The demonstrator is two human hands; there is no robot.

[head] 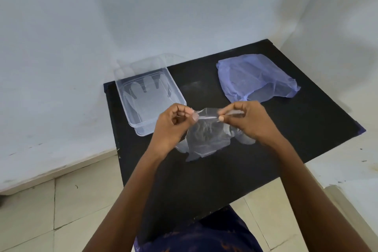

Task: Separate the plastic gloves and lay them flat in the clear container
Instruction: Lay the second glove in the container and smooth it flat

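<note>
Head view: I look down on a black table (286,129) set in a pale wall corner.
Surroundings: a crumpled blue-violet plastic bag (255,77) lies at the far right, well apart from my hands; nothing blocks the path to the container.
Clear container (178,88): rigid, rectangular, rounded corners, at the table's far left; one glove (143,96) already lies flat inside, fingers pointing away.
Plastic gloves (206,137): thin, wrinkled, translucent film, hanging between my hands above the table's middle.
Left hand (173,127): fingers curled, pinching the film's upper edge.
Right hand (245,120): fingertips closed on the same edge, opposite.
Free room: bare tabletop in front and right.
</note>
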